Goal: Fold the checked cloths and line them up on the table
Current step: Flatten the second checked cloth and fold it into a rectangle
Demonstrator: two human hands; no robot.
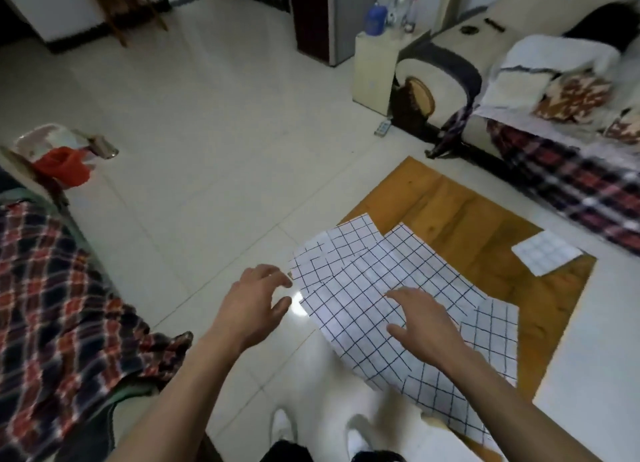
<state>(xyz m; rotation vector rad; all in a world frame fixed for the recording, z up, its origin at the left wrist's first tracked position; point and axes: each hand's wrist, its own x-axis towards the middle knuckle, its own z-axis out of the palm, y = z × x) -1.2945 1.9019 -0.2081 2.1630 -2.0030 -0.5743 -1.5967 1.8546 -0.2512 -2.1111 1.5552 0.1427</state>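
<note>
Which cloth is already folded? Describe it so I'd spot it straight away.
Find the low wooden table on the pale tiled floor. At its far right corner lies the folded cloth, a small neat square. It sits alone, while the unfolded cloths sprawl overlapping under the hands.

Tiled floor (214,122). Sofa (519,91) far right, plaid blanket (568,181) draped over. Blue bottle (375,20) on small stand (374,70). Red bag (64,165) left, possibly plastic.

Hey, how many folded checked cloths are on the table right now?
1: the folded cloth at the table's far right edge. The overlapping unfolded cloths near the hands may hide another.
</note>
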